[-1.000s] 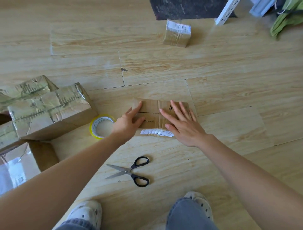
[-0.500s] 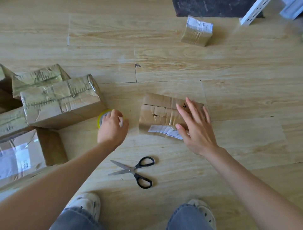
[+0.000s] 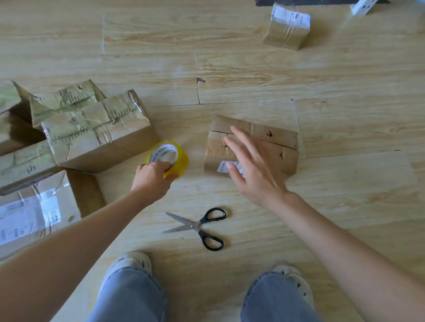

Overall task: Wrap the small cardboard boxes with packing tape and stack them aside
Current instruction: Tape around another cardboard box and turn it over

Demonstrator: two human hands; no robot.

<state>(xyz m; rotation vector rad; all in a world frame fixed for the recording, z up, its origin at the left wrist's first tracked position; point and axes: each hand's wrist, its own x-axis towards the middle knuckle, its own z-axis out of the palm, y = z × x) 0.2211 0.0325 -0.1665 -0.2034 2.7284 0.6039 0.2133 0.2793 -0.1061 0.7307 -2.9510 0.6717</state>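
On the pale plank floor [image 3: 253, 75] lie scissors [image 3: 198, 226] and taped boxes [image 3: 92, 133].

Scissors [image 3: 197, 226]: black handles, blades slightly apart, flat on the floor.
Floor [image 3: 345, 92]: pale wood-grain planks.
Dark mat [image 3: 322, 1]: at the top edge.

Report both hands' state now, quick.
Left hand: grips the tape roll.
Right hand: open, fingers spread over the box; contact cannot be told.
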